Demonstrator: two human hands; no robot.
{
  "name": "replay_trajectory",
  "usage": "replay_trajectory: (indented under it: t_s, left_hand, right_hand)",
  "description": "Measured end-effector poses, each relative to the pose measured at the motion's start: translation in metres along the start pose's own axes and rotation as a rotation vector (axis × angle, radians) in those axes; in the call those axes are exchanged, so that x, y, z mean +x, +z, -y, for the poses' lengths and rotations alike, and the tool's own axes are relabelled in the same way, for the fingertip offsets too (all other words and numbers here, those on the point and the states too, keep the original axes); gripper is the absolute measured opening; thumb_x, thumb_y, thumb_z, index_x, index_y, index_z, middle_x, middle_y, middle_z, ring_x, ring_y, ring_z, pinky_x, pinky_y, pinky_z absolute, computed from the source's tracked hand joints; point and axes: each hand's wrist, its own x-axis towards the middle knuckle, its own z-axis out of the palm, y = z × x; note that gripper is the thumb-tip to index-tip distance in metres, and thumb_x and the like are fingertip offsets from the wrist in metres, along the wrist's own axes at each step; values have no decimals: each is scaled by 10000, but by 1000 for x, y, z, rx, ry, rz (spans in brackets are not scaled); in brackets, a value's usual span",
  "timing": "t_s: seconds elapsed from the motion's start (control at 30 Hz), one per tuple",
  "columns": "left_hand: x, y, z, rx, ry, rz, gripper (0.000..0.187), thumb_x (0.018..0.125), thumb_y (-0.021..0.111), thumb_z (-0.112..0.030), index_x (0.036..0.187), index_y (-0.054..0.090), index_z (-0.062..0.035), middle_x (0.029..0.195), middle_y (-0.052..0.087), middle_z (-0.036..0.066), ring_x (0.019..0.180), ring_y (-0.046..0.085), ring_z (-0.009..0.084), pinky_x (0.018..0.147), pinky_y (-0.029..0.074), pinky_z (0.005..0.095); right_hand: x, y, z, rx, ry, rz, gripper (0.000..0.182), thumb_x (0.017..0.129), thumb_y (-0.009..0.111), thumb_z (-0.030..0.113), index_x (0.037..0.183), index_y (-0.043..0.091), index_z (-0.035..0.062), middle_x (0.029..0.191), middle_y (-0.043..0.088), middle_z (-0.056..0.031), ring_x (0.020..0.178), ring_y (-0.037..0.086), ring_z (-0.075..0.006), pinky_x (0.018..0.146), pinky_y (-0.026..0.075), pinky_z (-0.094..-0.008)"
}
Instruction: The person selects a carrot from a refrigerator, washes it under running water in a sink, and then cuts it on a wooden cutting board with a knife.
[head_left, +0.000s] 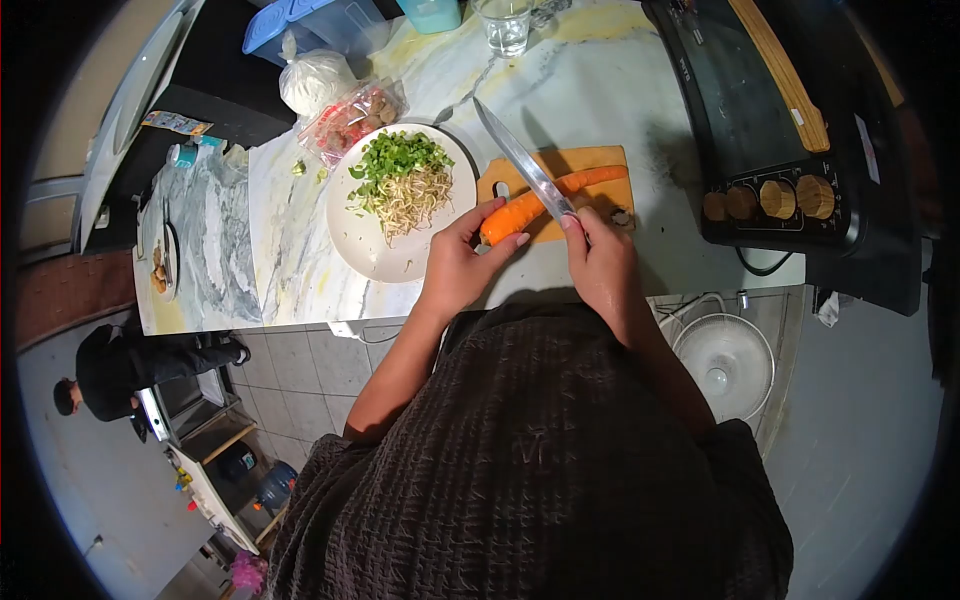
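Observation:
An orange carrot (513, 216) lies slantwise over a wooden cutting board (588, 158), its thick end toward me. My left hand (462, 258) grips that thick end between thumb and fingers. In my right hand (603, 262) is the handle of a knife (520, 158), whose long blade crosses over the carrot and points up and left. Left of the board stands a white plate (360, 240) with chopped green herbs (400, 160) and a heap of bean sprouts (408, 204).
Behind the plate are a plastic packet (352, 120) and a knotted bag of white stuff (314, 84). A glass (507, 30) stands at the back. A black appliance with wooden knobs (777, 198) is at right. Far left, a person (110, 370) is in the room.

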Motion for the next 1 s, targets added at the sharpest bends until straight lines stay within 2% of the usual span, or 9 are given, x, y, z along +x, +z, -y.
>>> replay_trajectory:
  t_s: [0.13, 0.2, 0.33, 0.43, 0.5, 0.6, 0.77, 0.83, 1.0]
  left_hand:
    - [3, 0, 9, -86, -55, 2, 518, 787, 745, -166, 1188, 541, 91, 1043, 646, 156, 955, 591, 137, 840, 463, 258]
    - [1, -2, 8, -77, -46, 45, 494, 805, 720, -84, 1209, 505, 102, 1117, 603, 135, 1011, 570, 148, 902, 454, 274]
    - [3, -1, 6, -111, 11, 28, 490, 800, 725, -81, 1202, 506, 96, 1081, 607, 119, 999, 570, 143, 887, 460, 272]
    - [8, -4, 13, -32, -44, 10, 429, 841, 674, -77, 1197, 499, 85, 1013, 608, 103, 887, 599, 137, 806, 491, 267]
    - [8, -5, 14, -265, -314, 52, 342, 911, 582, -186, 1148, 542, 57, 861, 623, 76, 677, 576, 105, 619, 477, 229]
    - [12, -9, 14, -384, -473, 165, 357, 964, 463, -265, 1153, 533, 30, 770, 593, 48, 556, 523, 89, 498, 415, 210]
    - [15, -7, 7, -448, -585, 201, 348, 963, 442, -270, 1151, 529, 9, 711, 560, 34, 515, 491, 85, 462, 372, 203]
    - [11, -7, 10, -466, -533, 216, 324, 946, 470, -248, 1129, 542, 9, 679, 534, 25, 509, 485, 83, 454, 359, 203]
    - [5, -7, 20, -449, -527, 202, 314, 929, 492, -240, 1111, 543, 11, 656, 514, 27, 490, 475, 87, 434, 341, 206]
  right_hand:
    - [7, -1, -15, -83, 124, -51, 181, 899, 552, 209, 826, 560, 43, 661, 566, -188, 645, 578, -394, 558, 441, -455]
    - [9, -7, -14, -50, 105, -19, 179, 898, 551, 203, 825, 558, 40, 669, 566, -190, 654, 579, -389, 568, 443, -453]
    - [5, -1, 2, 54, 5, 13, 168, 898, 551, 194, 811, 552, 50, 657, 572, -181, 646, 577, -391, 560, 444, -454]
    - [11, 0, -18, -101, 119, -27, 159, 895, 554, 179, 810, 537, 47, 662, 571, -184, 659, 577, -394, 563, 438, -453]
    - [12, -4, -23, -76, 109, -22, 162, 898, 548, 177, 808, 529, 43, 663, 570, -186, 663, 577, -397, 562, 437, -456]
    - [7, -4, -12, -29, 83, -5, 170, 905, 536, 175, 805, 521, 39, 668, 570, -188, 664, 577, -401, 563, 438, -462]
    - [-5, 14, -8, 34, -33, 21, 172, 909, 532, 182, 813, 518, 40, 693, 578, -185, 679, 576, -405, 572, 442, -467]
    - [-10, 16, -9, 39, -9, 123, 178, 914, 521, 196, 828, 520, 41, 709, 582, -191, 695, 576, -410, 587, 446, -477]
    - [4, 13, -40, -189, 123, 40, 164, 911, 520, 186, 835, 526, 40, 731, 593, -199, 702, 580, -417, 588, 448, -477]
